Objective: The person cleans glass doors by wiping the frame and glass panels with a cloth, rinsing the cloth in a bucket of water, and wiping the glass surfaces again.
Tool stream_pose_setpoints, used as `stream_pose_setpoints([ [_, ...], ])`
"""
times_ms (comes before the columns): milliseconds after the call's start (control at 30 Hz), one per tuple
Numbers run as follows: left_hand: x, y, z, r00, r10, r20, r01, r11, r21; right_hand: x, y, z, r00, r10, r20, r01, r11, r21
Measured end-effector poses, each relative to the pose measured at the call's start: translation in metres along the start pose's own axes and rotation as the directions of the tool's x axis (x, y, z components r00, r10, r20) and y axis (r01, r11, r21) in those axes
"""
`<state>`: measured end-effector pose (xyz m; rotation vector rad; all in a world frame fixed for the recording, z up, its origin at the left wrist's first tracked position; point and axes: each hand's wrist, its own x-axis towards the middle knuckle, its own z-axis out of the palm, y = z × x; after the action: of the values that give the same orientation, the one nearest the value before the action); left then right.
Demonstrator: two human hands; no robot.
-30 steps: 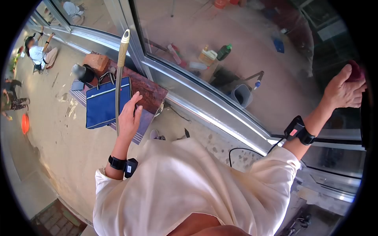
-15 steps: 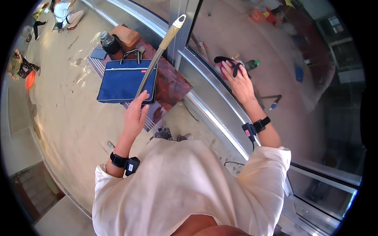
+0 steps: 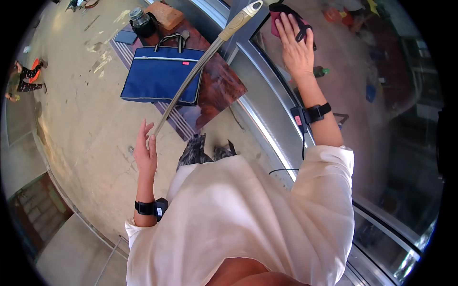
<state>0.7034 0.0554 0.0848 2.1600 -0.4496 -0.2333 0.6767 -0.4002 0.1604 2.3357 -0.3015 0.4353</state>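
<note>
Cloth (image 3: 302,24): dark pink with black edging and a black strap, pressed flat against the glass (image 3: 381,157) at the far right, just beside the metal window frame (image 3: 267,95).
Right hand (image 3: 298,55): back toward the viewer, palm side on the cloth; fingers extended and spread, with a wider gap before the rightmost one. The thumb cannot be told clearly.
Left hand (image 3: 144,152): over the floor (image 3: 90,124) on the left, fingers loosely curved and close together, thumb slightly apart; nothing shows pinched between them.
Pole (image 3: 191,78): slanting from beside the left hand to the far right, its beige handle (image 3: 237,23) ending in a pale loop; whether the thumb touches it cannot be told.
Blue bag (image 3: 160,76): lying on the low table (image 3: 226,90), with a pale zip and a small red tag; the pole crosses in front of its right side.
Far end of table: a glass jar (image 3: 138,16) in a dark cover, an orange brick (image 3: 164,15) to its right and a flat dark-blue item (image 3: 126,37) to its left.
Wrists: a black band with a small box on each, left (image 3: 155,208) and right (image 3: 310,118).
Behind or in the glass: a green bottle (image 3: 322,72), near the right forearm.
Far left: another person (image 3: 29,78), partly seen, beside an orange-red object (image 3: 34,69).
</note>
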Motion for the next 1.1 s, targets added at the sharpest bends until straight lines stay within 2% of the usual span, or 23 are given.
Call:
stream_pose_setpoints([
  [67, -0.006, -0.004, -0.009, 0.999, -0.041, -0.018, 0.041, 0.999, 0.02, -0.016, -0.027, 0.029, 0.987, -0.095, 0.131, 0.091, 0.995, 0.034],
  [167, -0.009, -0.008, -0.02, 0.996, -0.066, -0.058, 0.068, 0.997, 0.029, -0.028, -0.054, 0.06, 0.968, -0.194, 0.16, 0.174, 0.976, 0.131],
  [300, -0.011, 0.001, -0.027, 0.998, 0.008, -0.06, -0.002, 0.996, 0.086, -0.038, -0.081, 0.086, 0.96, -0.178, 0.216, 0.158, 0.982, 0.107],
  [367, -0.009, 0.007, -0.026, 0.996, 0.085, 0.004, -0.085, 0.991, 0.099, -0.051, -0.087, 0.097, 0.941, -0.223, 0.254, 0.168, 0.961, 0.22],
  [433, -0.012, 0.011, -0.022, 0.999, 0.048, 0.01, -0.048, 0.995, 0.089, -0.061, -0.086, 0.095, 0.94, -0.225, 0.257, 0.17, 0.961, 0.22],
  [500, -0.013, 0.014, -0.019, 0.996, 0.049, 0.073, -0.055, 0.996, 0.073, -0.084, -0.083, 0.087, 0.956, -0.169, 0.24, 0.123, 0.973, 0.197],
  [567, -0.014, 0.02, -0.013, 0.996, 0.077, 0.05, -0.081, 0.992, 0.093, -0.119, -0.073, 0.078, 0.941, -0.149, 0.304, 0.07, 0.964, 0.256],
  [633, -0.011, 0.035, -0.003, 0.99, 0.1, 0.096, -0.108, 0.991, 0.08, -0.157, -0.058, 0.063, 0.975, -0.082, 0.205, 0.028, 0.966, 0.255],
  [667, -0.009, 0.044, 0.003, 0.987, 0.106, 0.121, -0.115, 0.991, 0.066, -0.176, -0.051, 0.054, 0.975, -0.06, 0.216, 0.004, 0.968, 0.251],
  [733, -0.002, 0.061, 0.019, 0.968, 0.173, 0.181, -0.189, 0.979, 0.075, -0.216, -0.037, 0.038, 0.916, -0.056, 0.397, -0.062, 0.959, 0.276],
  [800, 0.007, 0.07, 0.04, 0.924, 0.296, 0.242, -0.323, 0.943, 0.081, -0.258, -0.021, 0.023, 0.908, -0.015, 0.418, -0.11, 0.955, 0.275],
  [833, 0.01, 0.077, 0.052, 0.917, 0.307, 0.256, -0.337, 0.938, 0.085, -0.28, -0.014, 0.015, 0.904, 0.001, 0.428, -0.134, 0.951, 0.279],
  [900, 0.013, 0.092, 0.075, 0.854, 0.397, 0.337, -0.423, 0.906, 0.005, -0.326, -0.005, 0.004, 0.887, 0.077, 0.455, -0.266, 0.891, 0.368],
  [967, 0.012, 0.112, 0.095, 0.819, 0.432, 0.377, -0.467, 0.884, 0.0, -0.365, 0.005, -0.011, 0.855, 0.124, 0.503, -0.326, 0.883, 0.337],
  [1033, 0.012, 0.13, 0.113, 0.738, 0.501, 0.452, -0.554, 0.832, -0.019, -0.397, 0.014, -0.033, 0.784, 0.163, 0.599, -0.382, 0.887, 0.259],
  [1067, 0.009, 0.142, 0.122, 0.712, 0.513, 0.479, -0.576, 0.817, -0.019, -0.415, 0.017, -0.039, 0.781, 0.173, 0.6, -0.393, 0.883, 0.257],
  [1100, 0.008, 0.15, 0.13, 0.704, 0.518, 0.486, -0.584, 0.812, -0.02, -0.433, 0.017, -0.044, 0.742, 0.242, 0.625, -0.451, 0.87, 0.199],
])
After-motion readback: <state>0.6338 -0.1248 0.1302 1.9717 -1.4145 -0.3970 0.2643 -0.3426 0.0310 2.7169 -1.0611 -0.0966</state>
